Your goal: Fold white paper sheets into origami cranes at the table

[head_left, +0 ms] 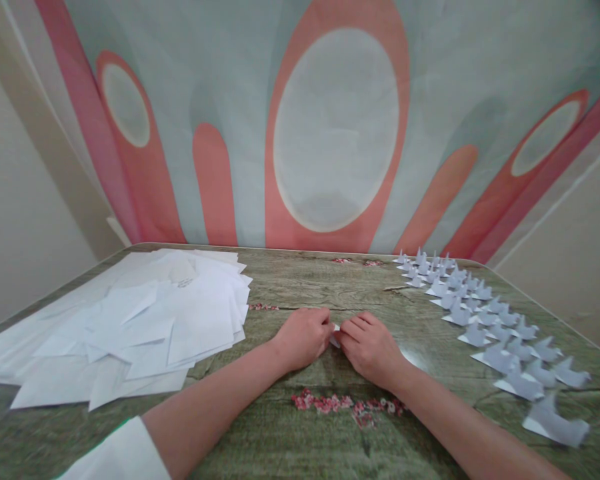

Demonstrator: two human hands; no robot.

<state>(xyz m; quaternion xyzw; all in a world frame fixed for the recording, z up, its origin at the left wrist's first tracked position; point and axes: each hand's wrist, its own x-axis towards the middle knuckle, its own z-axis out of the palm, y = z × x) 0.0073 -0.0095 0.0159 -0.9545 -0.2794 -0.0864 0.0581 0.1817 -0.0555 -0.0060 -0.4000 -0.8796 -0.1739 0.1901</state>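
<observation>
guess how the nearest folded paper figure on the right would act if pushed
The folded paper figure is probably light, with thin edges. It may slide, since nothing visible fixes it to the table. Its narrow raised point might bend.

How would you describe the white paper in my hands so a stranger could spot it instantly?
On the wood-patterned table, loose white sheets spread at left and folded white figures stand in rows at right. Between these, the left hand and right hand nearly meet around a small white paper, mostly hidden; unlike its neighbours, it alone is held.
</observation>
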